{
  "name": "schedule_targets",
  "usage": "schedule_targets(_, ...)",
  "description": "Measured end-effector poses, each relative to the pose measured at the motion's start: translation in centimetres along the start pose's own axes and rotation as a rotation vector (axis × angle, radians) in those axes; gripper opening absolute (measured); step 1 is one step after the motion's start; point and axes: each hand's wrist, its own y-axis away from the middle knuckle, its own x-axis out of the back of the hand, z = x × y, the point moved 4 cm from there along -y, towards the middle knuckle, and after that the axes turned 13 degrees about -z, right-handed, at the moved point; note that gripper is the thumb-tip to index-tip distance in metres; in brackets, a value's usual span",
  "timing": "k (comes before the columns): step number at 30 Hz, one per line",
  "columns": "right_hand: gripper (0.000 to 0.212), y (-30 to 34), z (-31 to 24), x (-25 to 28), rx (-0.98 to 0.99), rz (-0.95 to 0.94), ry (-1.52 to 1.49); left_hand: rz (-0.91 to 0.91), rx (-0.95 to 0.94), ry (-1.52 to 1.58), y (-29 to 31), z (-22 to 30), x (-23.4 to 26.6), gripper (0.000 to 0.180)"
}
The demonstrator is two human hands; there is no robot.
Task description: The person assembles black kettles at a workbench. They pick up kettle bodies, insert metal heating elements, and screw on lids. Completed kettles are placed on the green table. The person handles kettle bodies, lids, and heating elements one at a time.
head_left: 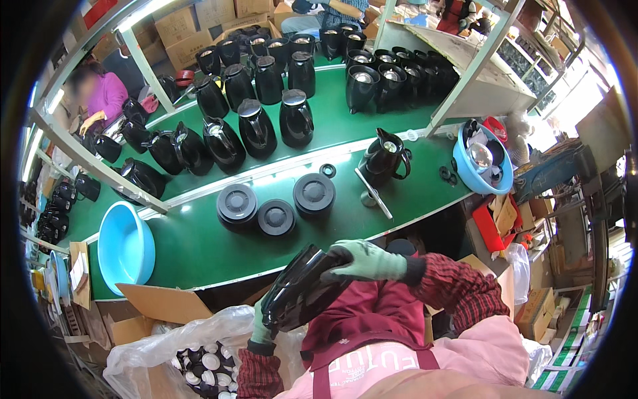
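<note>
Both my hands wear pale green gloves and hold one glossy black jug [300, 287], tilted on its side in front of my apron. My left hand [262, 327] grips its lower left end, with the fingers partly hidden behind it. The fingers of my right hand [367, 261] wrap over its upper right side. On the green bench [199, 256] beyond stand round black parts: a large one [237, 201], a smaller one [276, 217] and another large one [314, 193]. Farther right, an open black jug [377, 163] stands upright beside a silver T-shaped tool [373, 193].
A light blue basin [126, 246] sits at the bench's left end; another blue basin [503, 174], filled with parts, is at the right. Several black jugs [256, 130] line the far belt. Below left, a plastic-lined box [139, 359] holds small black-and-white parts. A person [106, 96] works at far left.
</note>
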Motion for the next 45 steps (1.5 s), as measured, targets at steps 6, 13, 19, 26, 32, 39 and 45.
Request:
schedule_targets(6, 0.083, -10.6, 4.0, 7.4, -0.053, 0.497, 0.705, 0.065, -0.016, -0.038, 1.1, -2.9, 1.5, 0.059)
schedule_targets(13, 0.111, -15.6, 9.3, 7.7, -0.49, 0.358, 0.91, 0.092, -0.024, -0.049, 0.9, -6.2, 1.2, 0.061)
schedule_targets(19, 0.111, -10.3, 5.9, 8.8, -0.026, 0.715, 0.52, 0.034, -0.022, -0.097, -0.3, -7.3, 0.9, 0.062)
schedule_targets(26, 0.108, 3.4, 0.5, -0.5, 0.547, 0.297, -0.397, -0.1, 0.046, -0.042, 2.9, -10.1, 2.0, 0.064)
schedule_targets(32, 0.11, 7.1, 0.7, -3.3, 0.492, 0.33, -0.338, -0.263, -0.056, 0.117, 1.6, -10.7, 1.3, 0.063)
schedule_targets(39, 0.108, 9.9, 0.9, -4.2, 0.497, 0.367, -0.269, -0.398, -0.216, -0.579, 0.5, -5.1, -1.7, 0.073)
schedule_targets(45, 0.096, 10.1, 3.8, -5.9, 0.572, 0.416, -0.509, -0.226, -0.172, -1.044, -0.2, -2.2, -1.8, 0.073)
